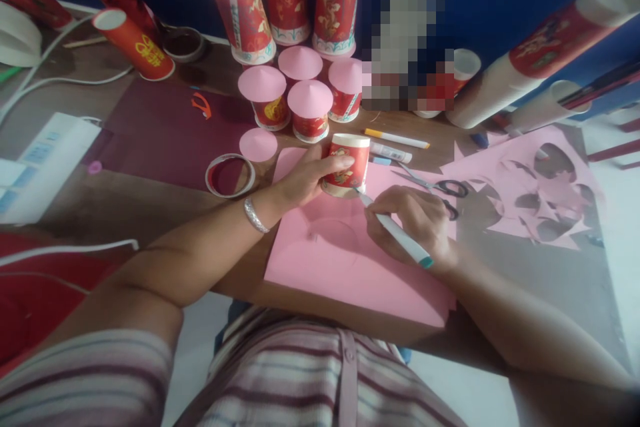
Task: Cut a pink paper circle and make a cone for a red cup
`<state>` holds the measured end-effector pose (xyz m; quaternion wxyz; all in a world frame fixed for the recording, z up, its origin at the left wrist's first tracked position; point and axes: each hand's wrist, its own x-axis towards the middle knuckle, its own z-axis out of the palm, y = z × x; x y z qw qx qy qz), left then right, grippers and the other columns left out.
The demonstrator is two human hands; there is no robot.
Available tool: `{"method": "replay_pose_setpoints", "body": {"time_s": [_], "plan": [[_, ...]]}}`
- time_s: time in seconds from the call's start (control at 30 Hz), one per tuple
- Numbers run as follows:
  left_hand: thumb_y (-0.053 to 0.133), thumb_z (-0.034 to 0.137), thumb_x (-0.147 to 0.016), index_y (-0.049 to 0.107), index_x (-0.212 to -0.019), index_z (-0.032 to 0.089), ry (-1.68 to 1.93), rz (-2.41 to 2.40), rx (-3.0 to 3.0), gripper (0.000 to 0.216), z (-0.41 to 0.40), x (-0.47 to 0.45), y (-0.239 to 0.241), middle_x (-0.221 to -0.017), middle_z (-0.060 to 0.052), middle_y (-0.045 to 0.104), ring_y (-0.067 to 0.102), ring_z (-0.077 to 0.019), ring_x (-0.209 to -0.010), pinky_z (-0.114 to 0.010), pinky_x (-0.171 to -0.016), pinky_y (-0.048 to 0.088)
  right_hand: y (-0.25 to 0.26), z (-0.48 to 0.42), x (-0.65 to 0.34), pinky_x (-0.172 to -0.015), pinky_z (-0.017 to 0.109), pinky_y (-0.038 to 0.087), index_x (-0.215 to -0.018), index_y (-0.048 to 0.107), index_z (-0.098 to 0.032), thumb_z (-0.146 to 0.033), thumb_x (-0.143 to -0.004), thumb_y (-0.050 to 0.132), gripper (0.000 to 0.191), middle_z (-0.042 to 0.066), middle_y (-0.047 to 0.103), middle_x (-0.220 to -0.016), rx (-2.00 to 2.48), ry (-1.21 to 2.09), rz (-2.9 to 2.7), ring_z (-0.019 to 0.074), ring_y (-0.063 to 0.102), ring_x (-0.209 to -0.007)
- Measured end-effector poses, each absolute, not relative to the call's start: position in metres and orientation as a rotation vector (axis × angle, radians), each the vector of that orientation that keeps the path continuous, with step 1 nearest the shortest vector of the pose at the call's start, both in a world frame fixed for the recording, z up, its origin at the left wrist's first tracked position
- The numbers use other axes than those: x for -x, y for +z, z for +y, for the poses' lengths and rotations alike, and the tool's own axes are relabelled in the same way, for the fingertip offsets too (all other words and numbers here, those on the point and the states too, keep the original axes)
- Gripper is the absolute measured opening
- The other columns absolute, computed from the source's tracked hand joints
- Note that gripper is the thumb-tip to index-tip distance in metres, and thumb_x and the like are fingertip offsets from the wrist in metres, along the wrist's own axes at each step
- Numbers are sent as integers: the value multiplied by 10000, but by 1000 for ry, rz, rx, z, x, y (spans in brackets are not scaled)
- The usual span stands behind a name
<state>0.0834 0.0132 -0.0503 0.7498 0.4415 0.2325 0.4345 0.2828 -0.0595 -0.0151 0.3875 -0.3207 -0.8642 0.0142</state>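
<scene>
My left hand (315, 177) is wrapped round a short cardboard tube (349, 159) covered in red patterned paper, with a pale band at each end. The tube is held slightly tilted above a stack of pink paper (320, 267). In my right hand (413, 223) is a white marker pen (403, 237) with a green end, its tip at the tube's lower pale band. A pair of scissors (430, 181) with dark handles lies just beyond my right hand. A faint round outline shows on the top pink sheet.
Several red tubes with pink cone roofs (310, 100) stand at the back. Left of them lie a tape roll (230, 175), a pink disc (258, 145) and an orange clip-like thing (201, 107). Cut pink scraps (545, 193) and tall tubes (545, 53) are on the right, a yellow marker (397, 139) behind.
</scene>
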Motion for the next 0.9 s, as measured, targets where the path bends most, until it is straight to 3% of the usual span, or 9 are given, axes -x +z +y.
{"method": "replay_pose_setpoints", "body": {"time_s": [0.57,0.9], "plan": [[784,345,-887,660,-990,169,904,491,-1000,238,14,-83,-52,-841,7,647,615,-100,-729,-202,-639,487,-14,-62,-281,-531,262,496,-919,549,-226,-3,-873,603,234,-22,659,-691,791,83,-2226,136,630,-564],[822,393,-836,644,-1010,180,913,532,-1053,328,14,-84,-51,-842,9,634,600,-115,-726,-248,-661,488,-16,-61,-280,-547,263,527,-916,559,-231,-2,-877,630,242,-24,676,-693,783,26,-2212,136,653,-577]]}}
